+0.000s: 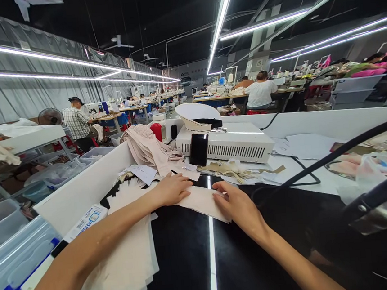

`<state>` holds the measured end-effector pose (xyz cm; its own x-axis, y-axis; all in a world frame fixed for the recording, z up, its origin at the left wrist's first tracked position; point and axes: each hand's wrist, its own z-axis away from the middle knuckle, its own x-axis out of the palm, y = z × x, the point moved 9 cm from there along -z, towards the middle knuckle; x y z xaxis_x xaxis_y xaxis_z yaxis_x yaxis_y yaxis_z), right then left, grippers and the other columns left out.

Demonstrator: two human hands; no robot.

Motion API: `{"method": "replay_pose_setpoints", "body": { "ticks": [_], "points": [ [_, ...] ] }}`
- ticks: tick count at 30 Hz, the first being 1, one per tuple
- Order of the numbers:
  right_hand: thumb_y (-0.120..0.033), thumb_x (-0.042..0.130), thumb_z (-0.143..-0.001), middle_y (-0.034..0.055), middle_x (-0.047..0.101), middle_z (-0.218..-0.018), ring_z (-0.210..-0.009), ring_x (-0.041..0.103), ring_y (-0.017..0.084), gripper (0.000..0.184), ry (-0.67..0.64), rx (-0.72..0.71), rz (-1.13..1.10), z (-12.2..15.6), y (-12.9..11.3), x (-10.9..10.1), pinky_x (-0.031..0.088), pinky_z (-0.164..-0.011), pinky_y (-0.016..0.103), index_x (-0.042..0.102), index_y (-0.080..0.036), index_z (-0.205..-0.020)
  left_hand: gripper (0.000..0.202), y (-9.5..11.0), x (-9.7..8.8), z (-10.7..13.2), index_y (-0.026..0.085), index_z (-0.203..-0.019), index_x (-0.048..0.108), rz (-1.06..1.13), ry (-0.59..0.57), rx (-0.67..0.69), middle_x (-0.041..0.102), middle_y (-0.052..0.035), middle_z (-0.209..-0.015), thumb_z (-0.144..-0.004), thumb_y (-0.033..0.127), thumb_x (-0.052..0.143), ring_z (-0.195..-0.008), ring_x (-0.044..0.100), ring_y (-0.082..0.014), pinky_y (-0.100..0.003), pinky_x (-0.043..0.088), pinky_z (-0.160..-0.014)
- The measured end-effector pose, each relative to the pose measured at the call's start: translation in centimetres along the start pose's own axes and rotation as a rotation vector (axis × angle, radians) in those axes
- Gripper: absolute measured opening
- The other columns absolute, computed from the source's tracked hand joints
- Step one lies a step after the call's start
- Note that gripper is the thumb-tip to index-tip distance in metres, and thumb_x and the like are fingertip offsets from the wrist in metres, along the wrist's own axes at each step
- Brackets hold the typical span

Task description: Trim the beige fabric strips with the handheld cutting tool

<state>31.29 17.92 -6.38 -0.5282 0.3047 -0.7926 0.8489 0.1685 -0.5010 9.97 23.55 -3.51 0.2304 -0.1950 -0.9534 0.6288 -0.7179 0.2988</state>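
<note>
Pale fabric strip (198,200) lies on glossy black tabletop (183,258); likely light, limp, slides easily. Left hand (171,190) flat on left end, right hand (231,201) curled at right end, can't tell if pinching; grip ends

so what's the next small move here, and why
I'd probably smooth the near edge of the cloth strip lightly with the right grip, since its fingers are at the strip's right end, while the left grip rests on the other end and the strip lies over the black tabletop.
</note>
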Motion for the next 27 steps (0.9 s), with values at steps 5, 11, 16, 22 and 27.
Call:
{"method": "replay_pose_setpoints", "body": {
  "ticks": [5, 11, 16, 22, 27],
  "points": [
    [-0.034, 0.085, -0.126, 0.0065, 0.090, -0.128, -0.111, 0.089, 0.025, 0.015, 0.053, -0.045, 0.108, 0.4, 0.7, 0.0, 0.078, -0.100, 0.044, 0.087, -0.022, -0.134, 0.059, -3.2, 0.5, 2.0, 0.025, -0.186, 0.067, -0.074, -0.053, -0.083, 0.057, -0.0199, -0.202, -0.132, 0.047, 0.059, -0.193, 0.046, -0.0466, -0.081, 0.028, -0.158],
    [-0.004, 0.066, -0.116, 0.0195, 0.091, -0.154, -0.144, 0.086, 0.040, 0.043, 0.148, -0.172, 0.246, 0.8, 0.1, 0.1, 0.073, -0.122, 0.059, 0.093, -0.023, -0.144, 0.068, -4.4, 1.9, 2.6, 0.029, -0.195, 0.057, -0.056, -0.078, -0.110, 0.050, -0.0175, -0.206, -0.135, 0.058, 0.047, -0.195, 0.042, -0.0455, -0.080, 0.033, -0.157],
    [-0.007, 0.060, -0.114, 0.0150, 0.090, -0.165, -0.153, 0.085, 0.037, 0.059, 0.089, -0.320, 0.259, 2.1, -1.3, 1.4, 0.073, -0.125, 0.052, 0.092, -0.030, -0.157, 0.069, -4.8, 3.0, 2.5, 0.028, -0.196, 0.055, -0.013, -0.057, -0.110, 0.048, -0.0179, -0.208, -0.136, 0.059, 0.045, -0.197, 0.038, -0.0444, -0.077, 0.033, -0.159],
    [-0.015, 0.056, -0.123, 0.0194, 0.092, -0.162, -0.148, 0.091, 0.038, 0.050, 0.028, -0.335, 0.240, 3.1, -1.8, 2.3, 0.077, -0.122, 0.056, 0.092, -0.025, -0.156, 0.067, -4.8, 2.9, 2.4, 0.026, -0.194, 0.059, 0.014, -0.034, -0.117, 0.051, -0.0209, -0.205, -0.135, 0.056, 0.048, -0.196, 0.041, -0.0434, -0.075, 0.035, -0.157],
    [-0.021, 0.055, -0.127, 0.0179, 0.088, -0.170, -0.155, 0.088, 0.037, 0.050, 0.023, -0.356, 0.180, 5.1, -3.9, 1.2, 0.074, -0.132, 0.059, 0.088, -0.027, -0.164, 0.067, -3.9, 0.3, 2.7, 0.028, -0.191, 0.063, 0.036, 0.034, -0.101, 0.056, -0.0195, -0.202, -0.133, 0.060, 0.056, -0.193, 0.049, -0.0414, -0.069, 0.041, -0.155]
  ]
}}
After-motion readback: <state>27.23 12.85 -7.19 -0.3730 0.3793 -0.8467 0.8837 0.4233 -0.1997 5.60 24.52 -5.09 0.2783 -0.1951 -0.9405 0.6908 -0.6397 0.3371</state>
